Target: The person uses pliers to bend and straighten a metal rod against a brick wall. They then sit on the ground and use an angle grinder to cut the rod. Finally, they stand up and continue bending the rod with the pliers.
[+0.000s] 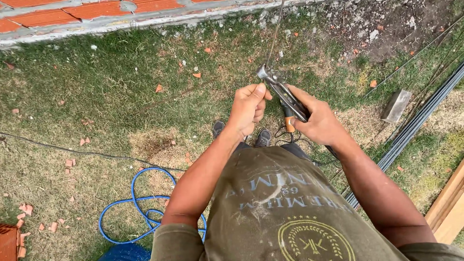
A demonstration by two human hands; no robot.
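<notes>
I stand on grass, looking down past my olive shirt. My right hand (320, 123) grips the handles of metal pliers (282, 93), whose jaws bite a thin steel wire (275, 34) that runs up and away toward the brick wall. My left hand (247, 108) is closed in a fist just left of the pliers, its thumb up near the jaws, pinching the wire's near end. An orange-handled tool (289, 123) hangs below the pliers, between both hands. My shoes (263, 137) show beneath the hands.
A red brick wall (77, 12) runs along the top. A coiled blue hose (140, 208) lies at lower left beside a black cable (72, 152). Long steel rebars (415, 123) and a wooden block (395, 105) lie at right, planks (449, 205) at the right edge. Brick fragments litter the grass.
</notes>
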